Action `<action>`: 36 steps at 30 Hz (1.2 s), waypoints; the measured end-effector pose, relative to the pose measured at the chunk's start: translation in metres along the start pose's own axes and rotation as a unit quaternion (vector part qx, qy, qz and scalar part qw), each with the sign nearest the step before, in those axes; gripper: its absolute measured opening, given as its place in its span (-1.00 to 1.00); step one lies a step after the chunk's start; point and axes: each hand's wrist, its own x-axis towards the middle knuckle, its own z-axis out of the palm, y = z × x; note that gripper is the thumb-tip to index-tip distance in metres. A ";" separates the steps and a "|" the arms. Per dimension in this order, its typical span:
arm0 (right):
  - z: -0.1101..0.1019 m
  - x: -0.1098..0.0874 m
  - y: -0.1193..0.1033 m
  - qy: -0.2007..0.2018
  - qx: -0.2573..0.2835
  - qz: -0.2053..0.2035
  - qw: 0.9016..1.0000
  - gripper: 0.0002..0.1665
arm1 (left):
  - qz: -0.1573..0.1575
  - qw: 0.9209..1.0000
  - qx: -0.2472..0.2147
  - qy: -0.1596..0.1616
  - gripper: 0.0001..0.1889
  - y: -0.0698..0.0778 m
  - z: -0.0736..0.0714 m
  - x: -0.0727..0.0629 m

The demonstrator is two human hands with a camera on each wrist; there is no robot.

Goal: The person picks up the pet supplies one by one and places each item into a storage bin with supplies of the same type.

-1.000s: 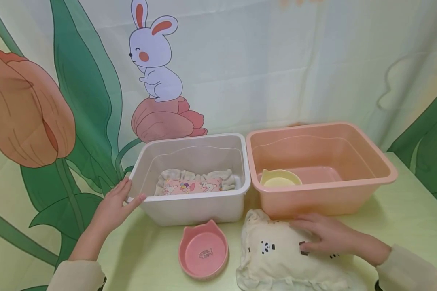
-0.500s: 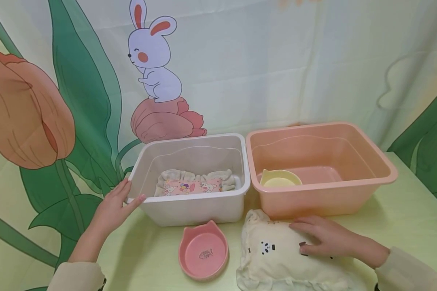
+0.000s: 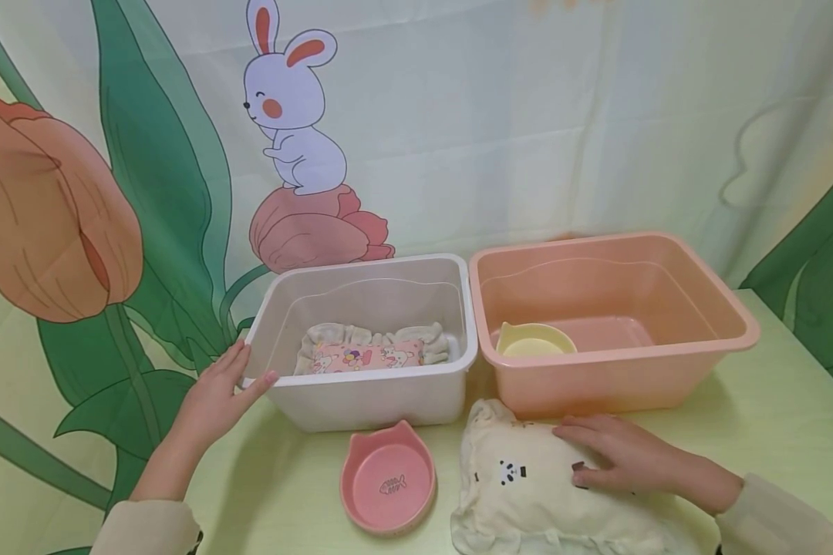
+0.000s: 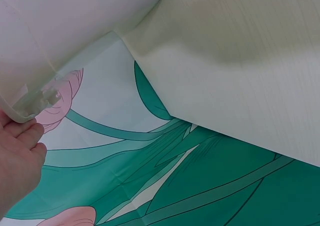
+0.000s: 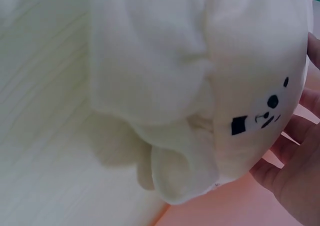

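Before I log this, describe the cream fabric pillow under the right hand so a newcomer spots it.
Find the peach plastic tub; in front of it, on the pale green tabletop, lies the cream ruffled pillow. Its panda print sets it apart from the pink rabbit-print cushion in the white plastic tub.

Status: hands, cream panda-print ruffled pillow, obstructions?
Left hand touching white rectangular plastic tub; right hand resting on pillow. Nothing else visible on it. Pink round cat-eared bowl alongside, not touching.
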 end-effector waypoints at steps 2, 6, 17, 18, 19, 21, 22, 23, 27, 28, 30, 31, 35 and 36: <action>0.000 -0.001 0.000 0.005 0.002 -0.003 1.000 -0.30 | 0.001 1.000 0.000 0.001 -0.15 0.000 0.000 0.000; 0.001 -0.002 -0.002 0.014 0.006 -0.008 1.000 -0.31 | 0.002 1.000 0.000 0.002 -0.16 -0.001 0.001 0.000; 0.004 -0.001 -0.001 -0.001 0.022 0.007 1.000 -0.28 | 0.003 1.000 -0.002 0.001 -0.16 -0.001 0.001 -0.001; 0.004 -0.001 -0.001 -0.006 0.026 0.009 1.000 -0.27 | 0.002 1.000 -0.001 0.001 -0.16 -0.001 0.001 -0.001; 0.003 0.000 -0.002 -0.010 0.029 0.012 0.999 -0.26 | 0.001 1.000 -0.001 0.000 -0.16 0.000 0.001 -0.001; 0.004 0.000 -0.002 -0.013 0.031 0.017 0.999 -0.26 | 0.000 1.000 -0.001 -0.001 -0.16 0.000 0.000 -0.001; 0.004 0.000 -0.002 -0.012 0.029 0.017 0.999 -0.26 | -0.001 1.000 -0.001 -0.002 -0.16 0.000 0.000 -0.002; 0.005 0.001 -0.002 -0.010 0.026 0.016 0.999 -0.27 | -0.002 1.000 -0.001 -0.004 -0.15 0.000 0.000 -0.002; 0.008 0.002 -0.003 0.000 0.014 0.013 1.000 -0.31 | -0.005 1.000 -0.002 -0.007 -0.15 0.001 0.000 -0.002; 0.009 0.002 -0.003 0.004 0.009 0.010 1.000 -0.32 | -0.006 1.000 -0.002 -0.008 -0.15 0.001 0.000 -0.002; 0.010 0.002 -0.004 0.011 0.003 0.005 1.000 -0.35 | -0.006 1.000 -0.002 -0.007 -0.15 0.001 -0.001 -0.002; 0.012 0.003 -0.004 0.014 -0.001 0.003 1.000 -0.36 | -0.005 1.000 -0.002 -0.007 -0.15 0.001 -0.002 -0.002; 0.015 0.004 -0.004 0.027 -0.006 0.002 1.000 -0.40 | -0.003 1.000 -0.002 -0.005 -0.16 0.002 -0.003 -0.002; 0.015 0.004 -0.005 0.028 -0.006 0.004 1.000 -0.41 | -0.003 1.000 -0.002 -0.005 -0.17 0.003 -0.003 -0.002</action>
